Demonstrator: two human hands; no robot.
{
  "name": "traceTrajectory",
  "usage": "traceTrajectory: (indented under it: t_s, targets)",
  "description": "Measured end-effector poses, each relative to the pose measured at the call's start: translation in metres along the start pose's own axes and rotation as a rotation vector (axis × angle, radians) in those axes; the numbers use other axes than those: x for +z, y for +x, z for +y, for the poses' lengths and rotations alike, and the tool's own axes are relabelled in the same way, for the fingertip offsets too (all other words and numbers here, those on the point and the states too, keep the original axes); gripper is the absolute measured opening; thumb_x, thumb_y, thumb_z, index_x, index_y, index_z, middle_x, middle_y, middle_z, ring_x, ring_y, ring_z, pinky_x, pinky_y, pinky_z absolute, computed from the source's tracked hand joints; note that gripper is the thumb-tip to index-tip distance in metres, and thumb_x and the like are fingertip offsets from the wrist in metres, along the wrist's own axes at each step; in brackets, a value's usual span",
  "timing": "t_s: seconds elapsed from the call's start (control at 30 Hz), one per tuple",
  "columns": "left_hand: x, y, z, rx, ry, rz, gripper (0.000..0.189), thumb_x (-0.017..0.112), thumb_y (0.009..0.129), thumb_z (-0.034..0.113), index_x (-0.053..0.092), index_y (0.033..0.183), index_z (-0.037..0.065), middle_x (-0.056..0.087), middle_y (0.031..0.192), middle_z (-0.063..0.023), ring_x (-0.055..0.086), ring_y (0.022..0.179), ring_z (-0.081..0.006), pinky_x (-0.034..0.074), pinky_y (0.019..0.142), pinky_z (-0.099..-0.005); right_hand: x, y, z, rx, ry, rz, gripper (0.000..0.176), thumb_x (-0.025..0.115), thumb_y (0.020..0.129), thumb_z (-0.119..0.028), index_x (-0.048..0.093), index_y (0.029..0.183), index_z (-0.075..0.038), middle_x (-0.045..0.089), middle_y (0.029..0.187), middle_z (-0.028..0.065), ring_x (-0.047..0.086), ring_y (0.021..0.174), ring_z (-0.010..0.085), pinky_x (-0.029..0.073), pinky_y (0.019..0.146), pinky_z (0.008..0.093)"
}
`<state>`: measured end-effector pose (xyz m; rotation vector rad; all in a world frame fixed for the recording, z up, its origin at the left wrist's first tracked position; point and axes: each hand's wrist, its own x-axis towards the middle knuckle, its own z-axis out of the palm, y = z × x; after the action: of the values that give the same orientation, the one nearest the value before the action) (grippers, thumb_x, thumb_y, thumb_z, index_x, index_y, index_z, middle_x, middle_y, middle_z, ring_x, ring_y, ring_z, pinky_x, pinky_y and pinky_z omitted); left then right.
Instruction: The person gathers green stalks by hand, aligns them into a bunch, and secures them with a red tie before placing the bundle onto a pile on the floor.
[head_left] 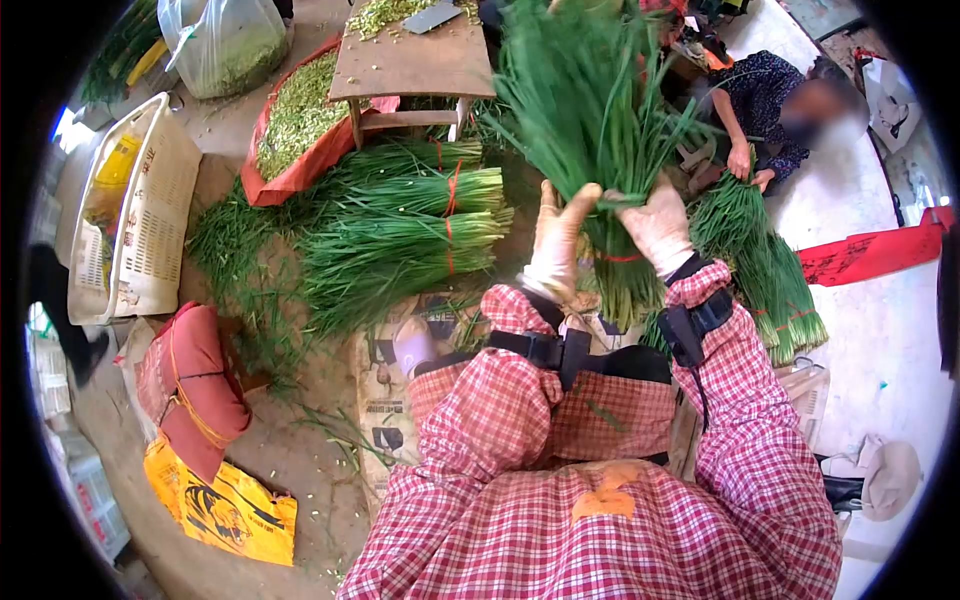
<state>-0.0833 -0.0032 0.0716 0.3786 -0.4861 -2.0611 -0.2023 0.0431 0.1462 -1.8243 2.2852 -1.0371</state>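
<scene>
Nearest to the camera are the red checked sleeves and apron of the person who sits low over the ground. From these sleeves the two gloved hands go forward. The left hand (555,245) and the right hand (660,228) are side by side. Both are closed around the lower stalks of one bundle of chives (590,110), the left from the left side with the thumb up, the right from the right side.

The bundle is between the hands and goes away from them. Its long axis runs from near to far, the cut end toward the person and the leaves spreading at the far end. A red band (622,258) crosses the stalks just under the hands. I think it goes around them, but the gloves hide part of it.

To the left, tied bundles (410,225) lie flat on the ground, and more bundles (770,280) lie to the right. Further away stands a low wooden table (410,65), with chopped greens (295,115) beside it and a white basket (150,220) at the far left. Another person (760,100) sits at the far right.
</scene>
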Motion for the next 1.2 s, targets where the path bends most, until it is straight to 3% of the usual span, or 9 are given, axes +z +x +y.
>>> traceTrajectory:
  t_s: [0.03, 0.13, 0.23, 0.5, 0.87, 0.97, 1.03, 1.1, 1.2]
  targets:
    - [-0.001, 0.000, -0.005, 0.003, -0.022, 0.048, 0.040, 0.076, 0.085, 0.019, 0.061, 0.121, 0.008, 0.066, 0.116, -0.0052, 0.059, 0.106, -0.0190, 0.044, 0.097, -0.0347, 0.007, -0.008, -0.008, -0.114, 0.110, -0.018, 0.041, 0.071, 0.086, -0.019, 0.058, 0.121, 0.000, 0.072, 0.100, 0.0125, 0.069, 0.089, 0.0290, 0.053, 0.083, 0.0351]
    - [-0.011, 0.002, -0.002, -0.111, -0.167, 0.278, 0.028, 0.071, 0.088, 0.019, 0.065, 0.109, 0.002, 0.070, 0.099, -0.0095, 0.066, 0.085, -0.0233, 0.054, 0.083, -0.0367, 0.012, -0.018, 0.004, 0.270, 0.442, -0.083, 0.033, 0.069, 0.088, -0.021, 0.065, 0.113, 0.001, 0.072, 0.098, 0.0104, 0.067, 0.088, 0.0198, 0.051, 0.083, 0.0303]
    - [-0.031, 0.016, -0.026, -0.192, -0.225, 0.398, 0.027, 0.069, 0.089, 0.021, 0.065, 0.109, 0.002, 0.070, 0.101, -0.0102, 0.067, 0.087, -0.0257, 0.055, 0.084, -0.0402, 0.018, -0.022, 0.047, 0.314, 0.616, -0.081, 0.031, 0.060, 0.092, -0.025, 0.072, 0.100, 0.002, 0.071, 0.098, 0.0074, 0.065, 0.092, 0.0177, 0.049, 0.089, 0.0313]
    - [-0.036, 0.014, -0.030, -0.283, -0.159, 0.403, 0.030, 0.067, 0.090, 0.022, 0.064, 0.110, 0.000, 0.070, 0.106, -0.0108, 0.066, 0.090, -0.0269, 0.055, 0.086, -0.0412, 0.013, -0.032, 0.045, 0.488, 0.611, -0.123, 0.039, 0.049, 0.099, -0.029, 0.065, 0.119, 0.001, 0.065, 0.120, 0.0095, 0.058, 0.113, 0.0223, 0.040, 0.104, 0.0351]
    - [-0.014, -0.001, -0.004, -0.247, -0.210, 0.426, 0.031, 0.072, 0.085, 0.017, 0.064, 0.108, -0.003, 0.067, 0.103, -0.0110, 0.063, 0.088, -0.0243, 0.052, 0.082, -0.0390, -0.002, -0.048, 0.076, 0.159, 0.340, -0.242, 0.056, 0.044, 0.099, -0.043, 0.056, 0.134, -0.002, 0.052, 0.140, 0.0181, 0.049, 0.130, 0.0289, 0.037, 0.110, 0.0359]
    - [-0.025, 0.008, -0.016, -0.207, -0.158, 0.424, 0.032, 0.074, 0.082, 0.013, 0.062, 0.108, -0.003, 0.067, 0.102, -0.0097, 0.061, 0.092, -0.0219, 0.049, 0.084, -0.0370, -0.013, -0.040, 0.053, 0.516, 0.519, -0.185, 0.060, 0.057, 0.094, -0.036, 0.047, 0.140, 0.001, 0.053, 0.136, 0.0185, 0.051, 0.124, 0.0270, 0.041, 0.105, 0.0353]
    - [-0.025, 0.007, -0.019, -0.170, -0.150, 0.411, 0.032, 0.074, 0.083, 0.013, 0.062, 0.107, -0.004, 0.067, 0.101, -0.0091, 0.061, 0.091, -0.0211, 0.050, 0.083, -0.0362, -0.022, -0.042, 0.024, 0.622, 0.625, 0.069, 0.054, 0.062, 0.093, -0.030, 0.053, 0.135, 0.002, 0.059, 0.125, 0.0164, 0.056, 0.114, 0.0243, 0.047, 0.092, 0.0310]
    - [-0.019, 0.002, -0.012, -0.168, -0.162, 0.408, 0.033, 0.074, 0.083, 0.013, 0.061, 0.107, -0.004, 0.067, 0.099, -0.0087, 0.062, 0.087, -0.0202, 0.051, 0.080, -0.0352, -0.025, -0.047, 0.050, 0.506, 0.631, 0.242, 0.026, 0.066, 0.091, -0.017, 0.067, 0.109, 0.000, 0.067, 0.101, 0.0069, 0.063, 0.092, 0.0178, 0.049, 0.078, 0.0242]
    - [-0.006, -0.006, 0.002, -0.147, -0.102, 0.454, 0.030, 0.074, 0.084, 0.011, 0.061, 0.106, -0.004, 0.068, 0.099, -0.0097, 0.064, 0.080, -0.0198, 0.053, 0.074, -0.0336, -0.029, -0.032, -0.030, 0.241, 0.376, 0.090, 0.019, 0.064, 0.092, -0.014, 0.068, 0.103, 0.001, 0.068, 0.100, 0.0073, 0.063, 0.092, 0.0171, 0.050, 0.083, 0.0276]
